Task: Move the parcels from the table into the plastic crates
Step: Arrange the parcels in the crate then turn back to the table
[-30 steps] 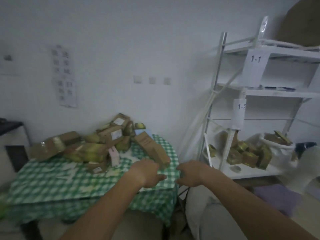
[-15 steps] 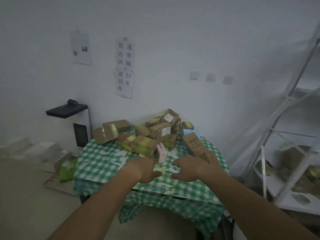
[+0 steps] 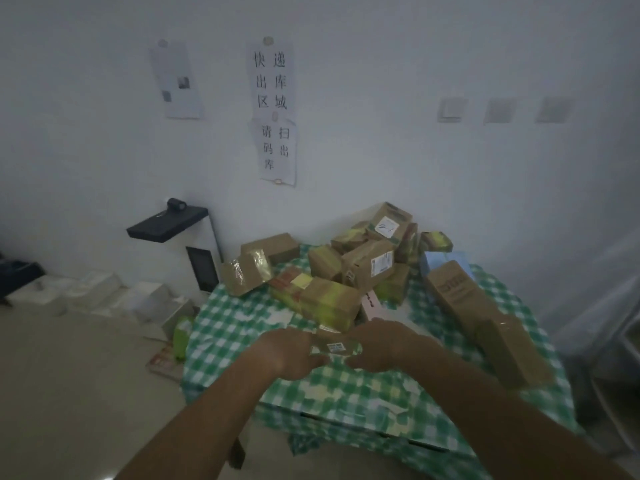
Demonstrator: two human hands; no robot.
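A pile of several brown cardboard parcels [image 3: 367,268], many wrapped in yellow-green tape, covers the back of a table with a green-and-white checked cloth [image 3: 235,327]. Both my hands meet over the front of the table. My left hand [image 3: 287,355] and my right hand [image 3: 384,344] are closed on the two ends of a small flat parcel [image 3: 336,346] with a white barcode label. Two long brown boxes [image 3: 460,299] lie along the table's right side. No plastic crate is in view.
A black-topped white stand [image 3: 169,223] with a small screen is left of the table, against the wall. White boxes [image 3: 104,289], a green packet [image 3: 181,334] and flat items lie on the floor at left. Shelf uprights blur at far right.
The view has swung left from the white shelving to the table. My hands have come forward over the cloth and closed on the small labelled parcel.
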